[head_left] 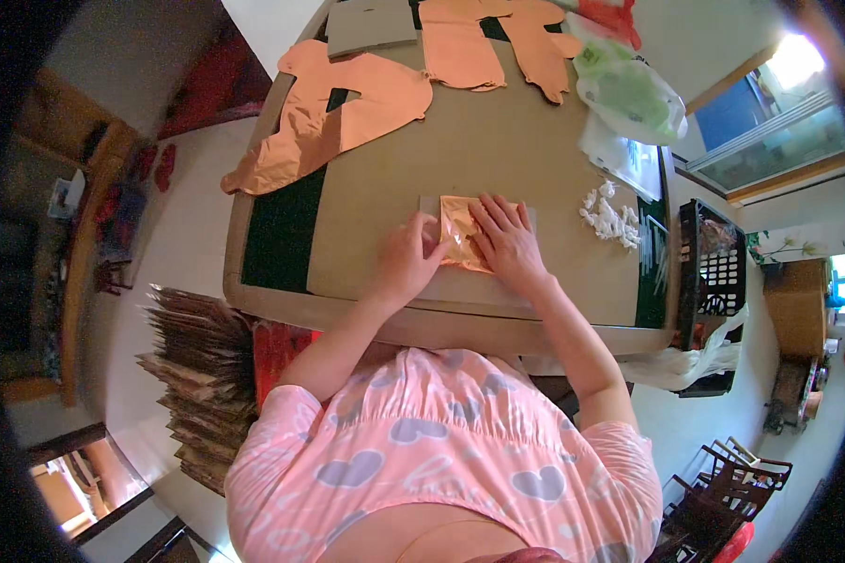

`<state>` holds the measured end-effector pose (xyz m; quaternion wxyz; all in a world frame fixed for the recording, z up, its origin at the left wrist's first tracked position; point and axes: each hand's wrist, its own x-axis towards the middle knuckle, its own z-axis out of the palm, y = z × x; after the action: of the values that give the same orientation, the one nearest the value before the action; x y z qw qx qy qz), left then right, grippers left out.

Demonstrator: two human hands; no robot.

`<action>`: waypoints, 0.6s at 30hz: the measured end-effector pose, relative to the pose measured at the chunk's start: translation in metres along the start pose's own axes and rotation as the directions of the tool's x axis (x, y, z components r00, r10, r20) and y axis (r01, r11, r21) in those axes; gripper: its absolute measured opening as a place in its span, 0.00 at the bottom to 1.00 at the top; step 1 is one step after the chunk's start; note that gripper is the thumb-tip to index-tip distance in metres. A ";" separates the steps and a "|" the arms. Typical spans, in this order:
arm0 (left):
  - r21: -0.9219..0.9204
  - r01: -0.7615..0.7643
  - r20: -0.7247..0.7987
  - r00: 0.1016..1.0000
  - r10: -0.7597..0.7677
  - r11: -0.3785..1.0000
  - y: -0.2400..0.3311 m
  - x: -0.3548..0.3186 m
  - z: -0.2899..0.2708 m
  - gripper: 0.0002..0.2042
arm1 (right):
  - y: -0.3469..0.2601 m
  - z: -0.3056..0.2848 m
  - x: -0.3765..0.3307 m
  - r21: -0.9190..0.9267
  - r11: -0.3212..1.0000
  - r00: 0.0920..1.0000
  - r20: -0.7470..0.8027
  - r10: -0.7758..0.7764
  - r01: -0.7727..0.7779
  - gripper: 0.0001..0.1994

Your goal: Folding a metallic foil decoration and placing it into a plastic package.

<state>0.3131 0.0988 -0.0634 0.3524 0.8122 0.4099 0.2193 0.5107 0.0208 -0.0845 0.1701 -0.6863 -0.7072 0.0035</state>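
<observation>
A folded, shiny copper-coloured foil balloon (pixel 459 231) lies flat on a pale sheet (pixel 429 204) near the table's front edge. Spread across the foil's right part is my right hand (pixel 509 242), palm down with its fingers stretched out. My left hand (pixel 409 255) rests at the foil's left edge, its fingers bent and its thumb held apart from them, touching the foil's side. Beyond them, flat deflated foil balloons of the same colour lie at the table's far side: a large angular one (pixel 371 117) at left, and others (pixel 460 47) farther back.
White crumpled ties (pixel 610 218) lie right of my hands, beside clear plastic bags (pixel 624 155) and thin pale sticks (pixel 659 253). A green-white plastic bag (pixel 629 94) sits at the far right. A black crate (pixel 714 267) stands off the right edge; stacked cardboard (pixel 202 375) rises at left.
</observation>
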 end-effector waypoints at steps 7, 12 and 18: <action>0.050 -0.028 0.072 0.997 0.024 0.998 -0.005 -0.006 0.011 0.21 | 0.003 0.000 0.000 0.010 1.000 1.000 0.026 -0.005 0.005 0.24; 0.199 -0.280 -0.082 0.950 0.301 0.939 -0.004 0.001 0.016 0.18 | 0.003 0.002 -0.001 -0.005 1.000 1.000 0.028 -0.005 0.005 0.24; 0.602 -0.222 -0.086 0.937 0.339 0.767 -0.041 0.024 0.012 0.18 | 0.005 0.002 -0.001 -0.019 1.000 0.999 0.039 -0.012 0.013 0.24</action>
<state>0.3135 0.1309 -0.1001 0.0084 0.9083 0.3621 0.2095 0.5155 0.0205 -0.0878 0.1495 -0.6833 -0.7146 0.0090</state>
